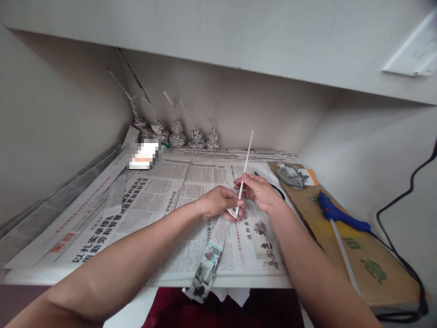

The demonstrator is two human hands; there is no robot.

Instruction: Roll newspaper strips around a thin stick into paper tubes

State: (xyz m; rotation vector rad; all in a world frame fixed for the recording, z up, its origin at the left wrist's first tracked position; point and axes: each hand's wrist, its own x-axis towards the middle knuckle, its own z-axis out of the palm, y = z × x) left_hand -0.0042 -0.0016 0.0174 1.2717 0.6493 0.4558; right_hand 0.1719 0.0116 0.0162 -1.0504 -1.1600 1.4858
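Observation:
A thin white rolled-paper tube [246, 160] slants up between my hands, its narrow tip pointing away from me. My left hand [221, 202] pinches the tube's lower end, where a printed newspaper strip [206, 264] joins it. The strip hangs down toward me over the table's front edge. Higher on the tube, my right hand [256, 189] is closed around it between thumb and fingers. Beneath both hands lie spread newspapers [153, 218].
Several woven paper gourd shapes [177, 134] stand along the back wall beside a bundle of paper sticks [239, 155]. At right, a blue glue gun [341, 216] and grey cloth [292, 175] rest on cardboard [378, 282]. A shelf [218, 36] overhangs the table.

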